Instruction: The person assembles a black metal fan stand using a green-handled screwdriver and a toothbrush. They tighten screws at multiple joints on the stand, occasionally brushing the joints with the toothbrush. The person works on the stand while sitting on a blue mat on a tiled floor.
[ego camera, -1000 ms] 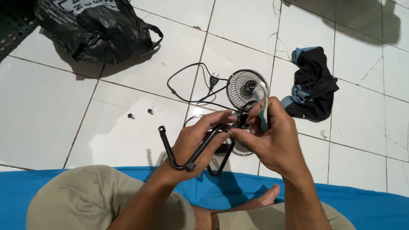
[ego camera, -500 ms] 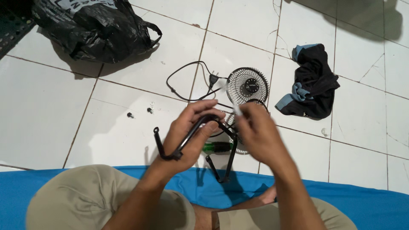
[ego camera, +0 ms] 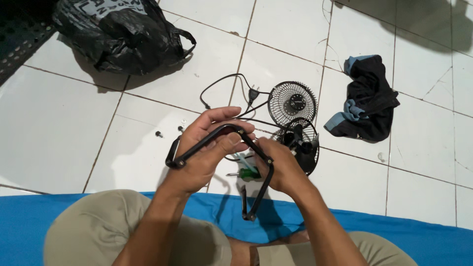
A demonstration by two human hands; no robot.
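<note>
I sit cross-legged over a white tiled floor. My left hand (ego camera: 209,143) grips one arm of a black bent metal bracket (ego camera: 256,148), held up in front of me. My right hand (ego camera: 281,167) grips the bracket's other arm near its bend. Just beyond my hands lies a small black fan motor with its rear grille (ego camera: 304,144), and a loose round front grille (ego camera: 291,102) lies behind it. A green-handled screwdriver (ego camera: 249,173) and a white and teal toothbrush (ego camera: 241,159) lie on the floor under the bracket.
The fan's black cord and plug (ego camera: 224,91) loop on the tiles. Two small screws (ego camera: 159,133) and a washer (ego camera: 183,120) lie to the left. There is a black plastic bag (ego camera: 123,34) at the far left, a dark cloth with blue trim (ego camera: 367,98) on the right, and a blue mat (ego camera: 409,231) under my legs.
My right hand put down the toothbrush and took hold of the bracket. The bracket has swung up so its bend points away from me.
</note>
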